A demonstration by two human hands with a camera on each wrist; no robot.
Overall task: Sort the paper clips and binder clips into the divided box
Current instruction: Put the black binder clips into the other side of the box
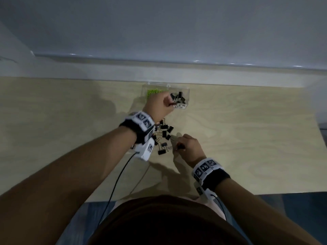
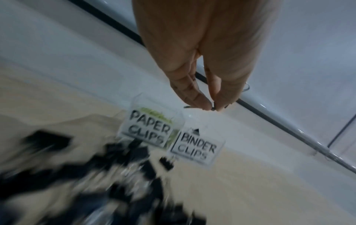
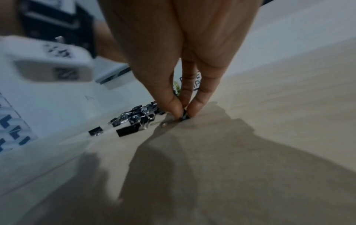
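Note:
A clear divided box stands at the table's far side, labelled PAPER CLIPS and BINDER CLIPS. Green paper clips lie in its left part, black binder clips in its right. My left hand hovers over the box and pinches a small dark clip between thumb and fingertip; blur hides which kind it is. A pile of black binder clips lies nearer me. Down on the table right of the pile, my right hand pinches a black binder clip.
The wooden table ends at a pale wall ledge just behind the box. Its front edge runs by my body. Black cables trail from the wrist units across the near table. My left wrist unit hangs above the pile.

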